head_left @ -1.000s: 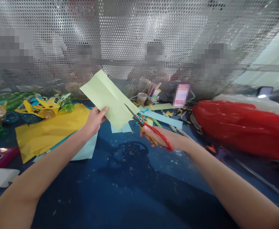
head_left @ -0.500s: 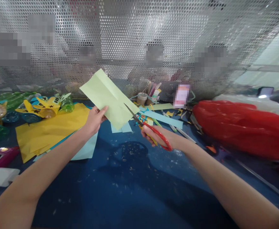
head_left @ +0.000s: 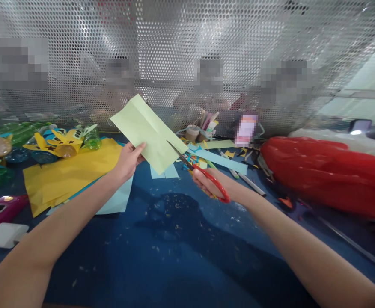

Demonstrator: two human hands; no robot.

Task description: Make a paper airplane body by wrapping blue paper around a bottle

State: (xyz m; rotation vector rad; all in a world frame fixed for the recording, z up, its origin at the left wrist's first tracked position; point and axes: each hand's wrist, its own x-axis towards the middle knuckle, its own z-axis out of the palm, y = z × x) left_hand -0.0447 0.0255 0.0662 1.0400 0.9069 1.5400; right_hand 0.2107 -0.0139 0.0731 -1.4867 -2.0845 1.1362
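My left hand (head_left: 128, 161) pinches the lower left edge of a folded pale green sheet of paper (head_left: 147, 132) and holds it up above the blue table (head_left: 174, 256). My right hand (head_left: 211, 184) grips red-handled scissors (head_left: 203, 173). Their blades lie against the sheet's lower right edge, tips pointing up and left. Whether the blades have bitten into the paper I cannot make out.
Yellow paper sheets (head_left: 68, 173) and light blue sheets (head_left: 118, 201) lie at left, with green plastic bottles (head_left: 20, 134) and paper craft pieces behind. A red plastic bag (head_left: 322, 171) fills the right. Cups of pens (head_left: 202, 128) stand by a perforated metal screen (head_left: 187, 55); people sit beyond it.
Hardly anything differs. My right hand with the scissors has edged slightly right and down; the green sheet stays held up in the same place.
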